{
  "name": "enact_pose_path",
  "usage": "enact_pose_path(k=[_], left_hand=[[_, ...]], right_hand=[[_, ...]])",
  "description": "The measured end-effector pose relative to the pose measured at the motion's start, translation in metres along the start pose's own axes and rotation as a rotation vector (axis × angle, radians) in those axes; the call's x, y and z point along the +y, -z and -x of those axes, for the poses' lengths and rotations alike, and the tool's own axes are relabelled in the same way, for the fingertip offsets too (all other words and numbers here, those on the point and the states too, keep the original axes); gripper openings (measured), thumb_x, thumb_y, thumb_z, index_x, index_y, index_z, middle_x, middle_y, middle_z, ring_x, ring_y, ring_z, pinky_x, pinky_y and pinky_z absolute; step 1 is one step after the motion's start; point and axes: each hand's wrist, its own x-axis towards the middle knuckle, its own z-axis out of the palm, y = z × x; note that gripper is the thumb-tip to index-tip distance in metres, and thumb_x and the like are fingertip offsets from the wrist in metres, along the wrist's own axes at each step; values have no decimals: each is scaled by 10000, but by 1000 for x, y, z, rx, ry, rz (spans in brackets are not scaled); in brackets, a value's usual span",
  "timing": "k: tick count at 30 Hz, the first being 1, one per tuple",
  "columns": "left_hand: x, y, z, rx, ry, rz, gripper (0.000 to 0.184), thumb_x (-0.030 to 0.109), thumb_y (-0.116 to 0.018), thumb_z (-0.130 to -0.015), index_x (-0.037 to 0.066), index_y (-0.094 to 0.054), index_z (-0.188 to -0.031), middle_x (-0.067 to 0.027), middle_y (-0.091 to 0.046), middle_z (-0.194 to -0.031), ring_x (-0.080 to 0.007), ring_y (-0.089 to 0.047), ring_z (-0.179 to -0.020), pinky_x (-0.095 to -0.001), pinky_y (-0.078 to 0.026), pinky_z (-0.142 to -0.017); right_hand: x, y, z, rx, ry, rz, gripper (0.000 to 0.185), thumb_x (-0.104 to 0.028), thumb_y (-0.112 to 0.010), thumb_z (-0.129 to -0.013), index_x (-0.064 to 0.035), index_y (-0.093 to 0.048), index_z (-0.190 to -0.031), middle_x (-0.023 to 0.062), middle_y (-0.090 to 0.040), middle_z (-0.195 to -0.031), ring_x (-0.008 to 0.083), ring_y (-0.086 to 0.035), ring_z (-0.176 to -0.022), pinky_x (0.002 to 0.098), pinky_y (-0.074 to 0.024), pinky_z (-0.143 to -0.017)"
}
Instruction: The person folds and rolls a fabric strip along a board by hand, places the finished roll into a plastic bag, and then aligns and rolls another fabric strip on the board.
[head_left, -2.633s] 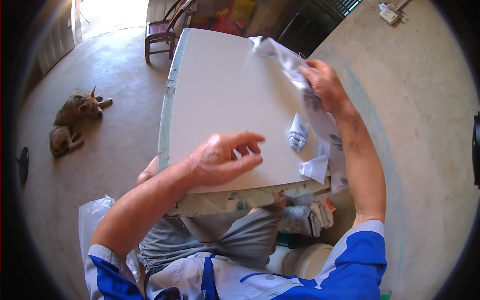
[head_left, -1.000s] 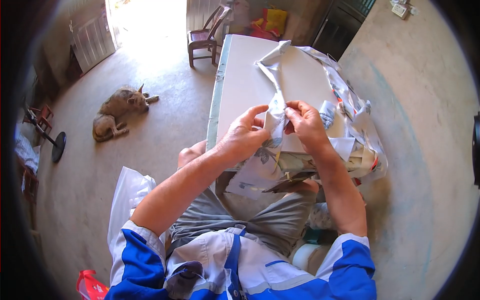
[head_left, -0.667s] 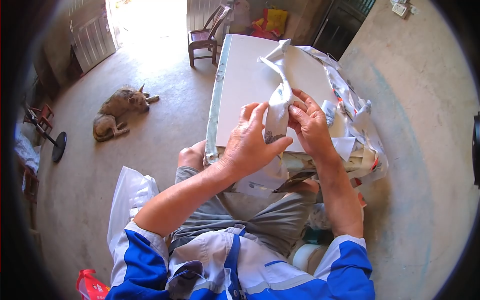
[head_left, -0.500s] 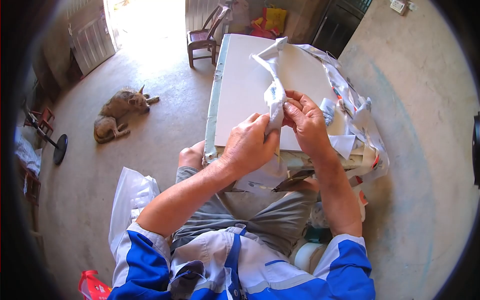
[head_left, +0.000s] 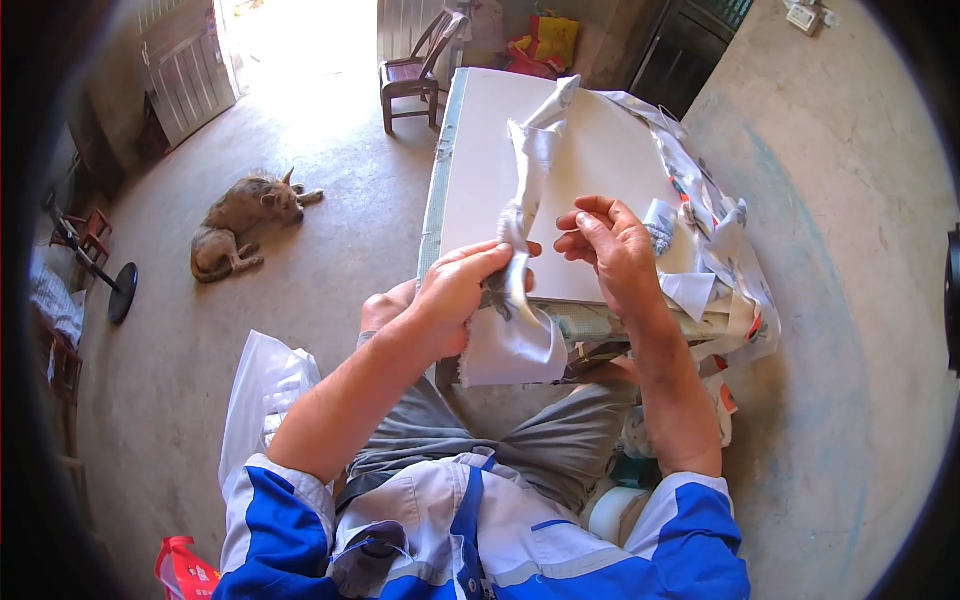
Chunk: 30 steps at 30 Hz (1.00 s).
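A long white fabric strip point(head_left: 528, 170) with grey leaf print runs from the far side of the white board point(head_left: 480, 140) toward me, its near end hanging over the table's front edge. My left hand point(head_left: 462, 290) grips the strip near its lower part, thumb on top. Just right of the strip, my right hand point(head_left: 610, 240) is raised over the board with its fingers curled; whether something tiny sits between thumb and fingertips I cannot make out. A small rolled bundle point(head_left: 660, 226) stands beyond my right hand, and a white scrap point(head_left: 690, 292) lies beside my right wrist.
More printed fabric point(head_left: 735, 260) drapes along the table's right edge. A dog point(head_left: 243, 222) lies on the floor at the left, near a fan point(head_left: 122, 290). A wooden chair point(head_left: 410, 80) stands behind the table. A white bag point(head_left: 265, 385) is by my left elbow.
Both hands were together on the strip. My right hand has come off it to the right, while my left hand has moved left and lower with the strip, whose near end now spreads out.
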Motion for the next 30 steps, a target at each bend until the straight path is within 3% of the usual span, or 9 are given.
enact_pose_path(k=[5,8,12,13,16,20,21,25,30], left_hand=[[-27,11,14,-168,-4,311,758,604,-341,-1099,-37,-486,-1476,-8,-554,-856,-118,-477,-673,-248,-409,-606],[-41,1,28,-307,-10,323,776,619,-413,-1071,-44,-487,-1467,-21,-557,-856,-117,-485,-659,-255,-427,-603],[-50,-3,30,-368,96,322,656,418,-527,-1029,-64,-467,-1470,-127,-651,-991,-199,-650,-710,-310,-543,-688],[-60,6,22,-493,98,419,624,343,-525,-1022,-70,-450,-1484,-185,-684,-1118,-276,-735,-862,-357,-594,-799],[-67,5,31,-378,237,505,604,298,-513,-1032,-70,-425,-1503,-219,-681,-1216,-319,-754,-978,-383,-602,-900],[-86,25,42,-218,323,156,485,255,-656,-1010,-36,-588,-1392,-163,-723,-1232,-264,-748,-1058,-400,-596,-951],[-85,21,48,-199,310,154,399,238,-741,-989,-1,-676,-1302,-112,-750,-1172,-217,-745,-1039,-383,-600,-935],[-88,21,46,-211,309,190,320,180,-778,-985,25,-711,-1257,-69,-764,-1106,-166,-745,-963,-340,-602,-896],[-81,23,35,-211,278,385,318,186,-779,-988,39,-706,-1260,-57,-750,-1168,-162,-721,-1054,-347,-577,-955]], right_hand=[[5,-6,-5,-118,-222,27,322,-214,-583,-1108,37,-571,-1310,140,-725,-1096,192,-741,-924,333,-620,-835],[13,-4,-15,-279,-286,-172,349,-251,-609,-1098,42,-595,-1288,134,-728,-1091,210,-746,-961,353,-634,-875],[14,-18,-13,-356,-384,-242,378,-314,-639,-1084,24,-639,-1253,109,-728,-1093,191,-733,-946,333,-631,-835],[13,-21,-11,-323,-357,-213,331,-247,-643,-1077,28,-638,-1262,99,-730,-1079,169,-727,-925,319,-620,-828],[10,-24,-15,-249,-175,-201,298,-145,-626,-1065,44,-624,-1296,98,-726,-1102,160,-723,-964,334,-624,-837],[11,-11,-43,-109,-113,-142,297,-93,-587,-1035,44,-629,-1295,90,-728,-1078,144,-703,-930,284,-588,-872],[14,-8,-53,-45,-89,-135,261,-72,-572,-1023,38,-648,-1248,91,-719,-1027,141,-686,-868,281,-585,-769],[30,-1,-108,-9,-83,-281,235,-92,-623,-1018,55,-662,-1197,83,-722,-992,147,-689,-824,286,-589,-738],[46,-3,-197,-37,-92,-14,267,-92,-687,-979,41,-670,-1210,100,-729,-1023,154,-690,-841,306,-597,-747]])
